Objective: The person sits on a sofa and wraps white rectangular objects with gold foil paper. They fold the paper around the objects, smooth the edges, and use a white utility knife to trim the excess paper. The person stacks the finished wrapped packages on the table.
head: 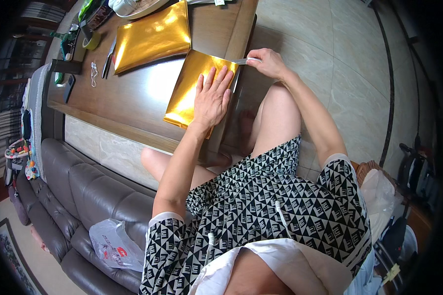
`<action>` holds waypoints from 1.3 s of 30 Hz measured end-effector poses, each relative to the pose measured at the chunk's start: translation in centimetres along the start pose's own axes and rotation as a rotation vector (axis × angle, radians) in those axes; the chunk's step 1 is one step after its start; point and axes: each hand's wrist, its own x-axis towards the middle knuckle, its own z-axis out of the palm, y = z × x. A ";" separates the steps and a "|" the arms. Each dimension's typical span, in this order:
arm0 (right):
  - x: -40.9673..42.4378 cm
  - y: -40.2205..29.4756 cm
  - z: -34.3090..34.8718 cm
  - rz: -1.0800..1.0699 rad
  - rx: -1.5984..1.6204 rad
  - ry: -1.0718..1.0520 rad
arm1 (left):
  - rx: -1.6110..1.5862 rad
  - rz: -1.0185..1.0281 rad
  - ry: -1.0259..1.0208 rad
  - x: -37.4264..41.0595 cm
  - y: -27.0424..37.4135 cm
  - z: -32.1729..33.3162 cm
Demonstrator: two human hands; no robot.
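My left hand [213,96] lies flat, fingers spread, on a folded gold foil sheet or thin stack [181,97] at the table's right edge. Between the thumb and fingers of my right hand [268,63] is a knife [240,61] with a pale handle. Its blade points left and meets the far right corner of the gold foil. I cannot tell how deep the blade sits between layers. Farther back lies a larger gold foil stack [153,37], whose near right corner reaches the smaller piece.
On the wooden table [125,110] are scissors [106,66], a white cord [94,74], a phone [70,88], a tape roll [92,41] and a tray [144,13]. A leather sofa [99,180] bears a plastic bag [114,243]. Tiled floor [302,22] stretches right of the table.
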 end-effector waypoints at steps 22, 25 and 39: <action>3.6 -1.5 -3.6 -0.170 -0.034 -0.410 | 0.016 0.006 0.004 -0.3 -0.3 -1.3; 3.5 -0.9 -3.5 -0.201 -0.057 -0.433 | 0.011 0.009 -0.006 -0.4 -0.3 -1.5; 1.7 -2.3 -2.5 -0.214 -0.030 -0.380 | 0.057 0.000 0.000 -0.6 -1.0 -1.5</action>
